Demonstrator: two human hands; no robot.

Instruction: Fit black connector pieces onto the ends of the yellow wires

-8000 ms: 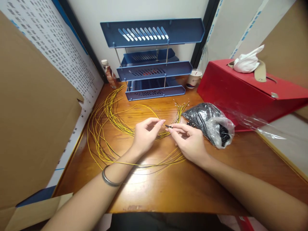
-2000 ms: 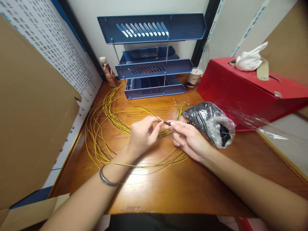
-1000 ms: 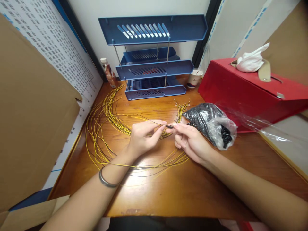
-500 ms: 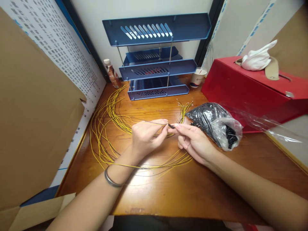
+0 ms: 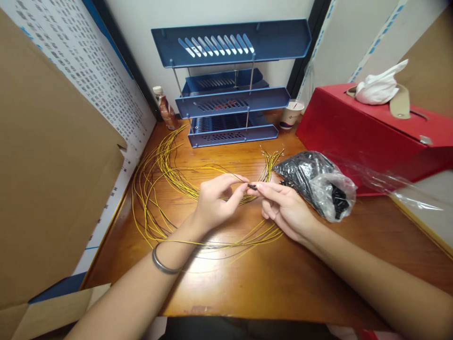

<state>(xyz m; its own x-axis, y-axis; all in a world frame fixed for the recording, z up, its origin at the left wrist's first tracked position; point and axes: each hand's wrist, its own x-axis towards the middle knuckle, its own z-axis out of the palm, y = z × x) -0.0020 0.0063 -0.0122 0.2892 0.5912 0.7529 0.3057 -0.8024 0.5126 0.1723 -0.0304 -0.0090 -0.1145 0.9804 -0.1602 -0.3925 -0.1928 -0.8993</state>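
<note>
Between my two hands is a small black connector point(image 5: 252, 186). My right hand point(image 5: 288, 208) pinches its right end between thumb and index finger. My left hand point(image 5: 217, 200) has thumb and index fingertips closed at its left end, where a thin wire meets it. Long yellow and black wires point(image 5: 164, 165) lie in a wide loop on the table, passing behind and below my hands. Their tipped ends fan out beyond my right hand. A plastic bag point(image 5: 307, 172) of black parts lies open just right of my right hand, with a few black pieces at its left edge.
A blue tray rack point(image 5: 233, 101) stands at the back of the wooden table point(image 5: 247, 288). A bottle point(image 5: 165, 108) is left of it, a paper cup point(image 5: 291, 114) right. A red box point(image 5: 371, 132) with tissue fills the right; cardboard point(image 5: 53, 156) rises at the left.
My left hand has shifted slightly, its fingers now more arched at the connector. The thin wire behind it has moved a little. My right hand is nearly still.
</note>
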